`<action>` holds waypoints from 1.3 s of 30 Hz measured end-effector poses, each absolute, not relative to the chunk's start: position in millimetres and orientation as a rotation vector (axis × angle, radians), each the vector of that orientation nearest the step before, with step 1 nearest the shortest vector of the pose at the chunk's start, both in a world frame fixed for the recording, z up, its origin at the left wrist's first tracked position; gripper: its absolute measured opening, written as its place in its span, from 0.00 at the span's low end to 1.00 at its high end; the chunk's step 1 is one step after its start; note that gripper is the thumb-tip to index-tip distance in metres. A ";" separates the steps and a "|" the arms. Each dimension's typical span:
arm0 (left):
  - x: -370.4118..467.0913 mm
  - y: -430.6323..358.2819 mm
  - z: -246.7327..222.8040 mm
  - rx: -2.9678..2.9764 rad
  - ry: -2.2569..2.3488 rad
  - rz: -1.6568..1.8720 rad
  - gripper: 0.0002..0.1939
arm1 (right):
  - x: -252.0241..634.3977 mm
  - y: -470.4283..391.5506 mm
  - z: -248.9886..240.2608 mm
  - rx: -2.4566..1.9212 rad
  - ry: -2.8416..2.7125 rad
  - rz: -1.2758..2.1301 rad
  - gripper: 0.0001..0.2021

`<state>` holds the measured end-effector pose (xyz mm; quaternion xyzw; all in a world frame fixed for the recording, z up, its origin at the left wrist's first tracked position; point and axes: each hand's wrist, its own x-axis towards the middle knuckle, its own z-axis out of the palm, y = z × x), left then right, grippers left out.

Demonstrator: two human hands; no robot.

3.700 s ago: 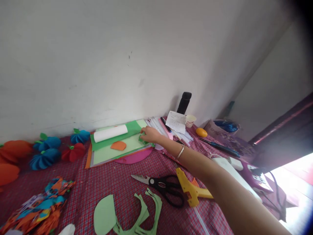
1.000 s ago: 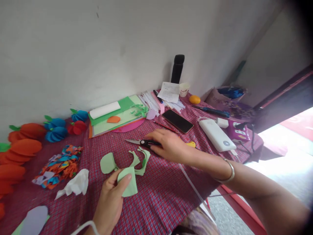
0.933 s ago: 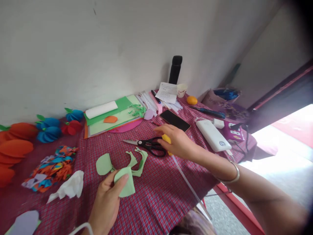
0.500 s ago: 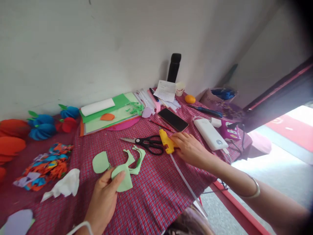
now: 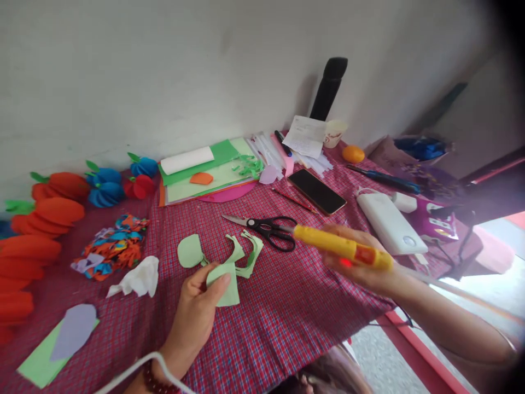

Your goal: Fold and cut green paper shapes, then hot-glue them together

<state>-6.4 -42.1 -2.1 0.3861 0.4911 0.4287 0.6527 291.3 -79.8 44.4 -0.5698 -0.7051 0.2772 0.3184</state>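
Note:
Between thumb and fingers, my left hand (image 5: 200, 306) grips a light green paper piece (image 5: 228, 288) above the checked cloth. My right hand (image 5: 359, 262) holds a yellow glue gun (image 5: 344, 246), its nozzle pointing left and a red light showing under its body. Black-handled scissors (image 5: 273, 229) lie open just beyond the glue gun's nozzle. Another rounded green piece (image 5: 190, 251) rests left of green paper offcuts (image 5: 251, 257), near my left hand. A pale cord crosses over my left wrist.
Coloured sheets (image 5: 184, 189) and a phone (image 5: 316, 191) lie toward the wall. A white power bank (image 5: 389, 221) is at right, near an orange fruit (image 5: 353, 154) and a black bottle (image 5: 328, 87). Paper scraps (image 5: 112, 246) and paper pumpkins (image 5: 57, 219) are at left.
My right hand has lifted the glue gun off the cloth and turned it sideways. My left hand still holds the green piece. The camera view has shifted, showing more of the left side.

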 end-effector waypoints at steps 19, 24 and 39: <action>-8.9 -53.1 -3.6 0.841 1.186 0.881 0.13 | 241.5 -78.8 32.8 -1.094 -2.175 0.937 0.03; -9.1 -53.5 -3.6 0.826 1.198 0.891 0.13 | 242.2 -79.1 29.2 -1.084 -2.184 0.929 0.04; -10.9 -53.7 -3.3 0.971 1.315 0.870 0.14 | 243.6 -74.5 33.9 -1.117 -2.186 0.949 0.04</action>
